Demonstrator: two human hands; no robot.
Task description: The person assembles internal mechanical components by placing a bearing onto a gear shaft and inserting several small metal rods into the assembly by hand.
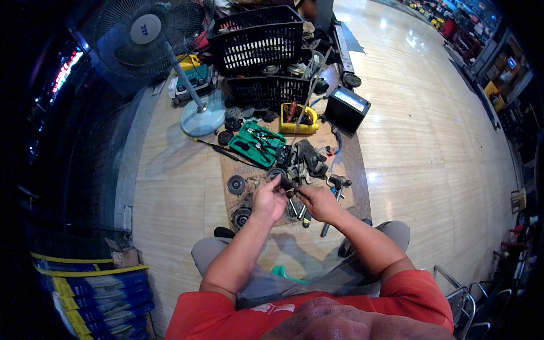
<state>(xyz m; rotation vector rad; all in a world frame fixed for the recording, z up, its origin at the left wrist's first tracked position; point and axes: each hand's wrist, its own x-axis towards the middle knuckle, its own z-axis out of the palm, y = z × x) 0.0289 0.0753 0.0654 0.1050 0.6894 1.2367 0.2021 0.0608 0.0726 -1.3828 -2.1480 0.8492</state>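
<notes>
In front of my knees, my left hand (268,199) is closed around a small dark part, roughly cylindrical (286,182), between thumb and fingers. My right hand (316,202) meets it from the other side, its blackened fingertips pinched together against the part's lower end; whatever they pinch is too small to name. Below both hands lies the cardboard sheet (226,170). A round pulley-like part (236,185) and a dark ring-shaped part (242,216) lie left of my left hand. A hammer (338,182) and some hand tools rest near my right hand.
An open green tool case (258,144), a yellow cut-open container (299,119) and dirty gloves (310,158) lie beyond my hands. A car battery (347,109) stands at the right. Black crates (256,42) and a standing fan (202,116) are farther back.
</notes>
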